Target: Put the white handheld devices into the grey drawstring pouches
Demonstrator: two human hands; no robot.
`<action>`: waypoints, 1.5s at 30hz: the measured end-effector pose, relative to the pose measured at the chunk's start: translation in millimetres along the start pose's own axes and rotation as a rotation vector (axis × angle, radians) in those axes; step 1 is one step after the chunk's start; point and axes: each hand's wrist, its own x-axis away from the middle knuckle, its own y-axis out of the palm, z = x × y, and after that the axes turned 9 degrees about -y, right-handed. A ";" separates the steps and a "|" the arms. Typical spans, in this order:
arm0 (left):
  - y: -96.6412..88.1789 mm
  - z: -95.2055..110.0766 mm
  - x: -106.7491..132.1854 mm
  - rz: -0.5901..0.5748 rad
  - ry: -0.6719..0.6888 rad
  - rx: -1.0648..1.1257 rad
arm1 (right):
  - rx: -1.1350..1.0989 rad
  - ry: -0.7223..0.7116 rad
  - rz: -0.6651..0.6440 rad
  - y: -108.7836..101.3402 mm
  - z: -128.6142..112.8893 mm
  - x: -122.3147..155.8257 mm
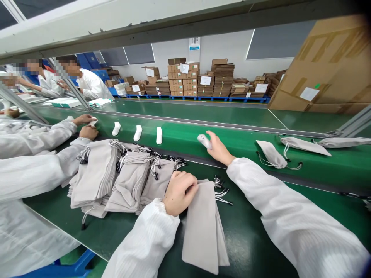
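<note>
My right hand point(219, 150) reaches over the green conveyor belt, its fingers closed round one end of a small white elongated device point(204, 141). Near the table's front, my left hand point(180, 193) is closed with curled fingers at the upper corner of a grey drawstring pouch point(201, 227). Another pouch lies partly beneath that one, and their white cords with black stoppers point(222, 195) stick out to the right. Left of my left hand are overlapping stacks of grey pouches point(127, 179). Three similar white devices, one of them the nearest device point(159, 135), lie spaced along the belt.
Filled-looking pouches point(271, 153) lie on the belt at right. A co-worker's hands point(88, 127) hold a white item at left. A metal beam point(145, 29) crosses overhead. A large carton point(324, 69) stands at back right, with stacked boxes point(184, 79) farther behind.
</note>
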 end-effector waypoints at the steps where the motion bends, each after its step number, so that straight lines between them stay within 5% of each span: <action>1: -2.8 1.6 -0.2 0.000 -0.037 0.086 | -0.148 -0.018 0.045 -8.8 -7.0 6.4; 5: -10.5 11.9 -2.7 0.017 -0.164 0.414 | -0.918 -0.099 0.184 -47.9 -53.1 43.1; 8: -13.1 23.4 -4.8 0.047 -0.207 0.561 | -1.085 -0.137 0.202 -65.2 -87.3 71.3; 12: -17.4 40.3 -6.9 0.155 -0.204 0.693 | -1.118 -0.196 0.100 -66.3 -103.3 90.2; 18: -21.9 56.9 -10.9 0.440 -0.265 0.700 | -0.864 -0.375 -0.103 -69.7 -99.7 94.6; 23: -28.4 55.6 -9.9 0.424 -0.275 0.720 | -0.714 -0.371 -0.323 -83.5 -92.8 93.6; 26: -41.1 43.5 -10.1 0.432 -0.323 0.853 | -0.842 -0.337 -0.403 -97.5 -81.3 92.5; 31: -44.9 26.2 -12.8 0.548 -0.401 1.019 | -1.148 -0.148 -0.172 -121.4 -68.7 92.0; 35: -11.7 24.3 -5.3 0.305 -0.305 0.543 | -1.256 -0.073 0.325 -130.4 -65.5 82.4; 39: 18.4 14.3 7.7 0.096 -0.180 -0.018 | -0.919 -0.217 0.912 -125.2 -63.6 67.4; 42: 27.2 3.5 12.8 0.043 -0.198 -0.170 | -0.559 -0.309 0.901 -102.8 -61.6 51.1; 45: 29.8 -4.4 14.1 0.081 -0.204 -0.152 | -0.314 -0.348 0.536 -64.9 -57.4 24.0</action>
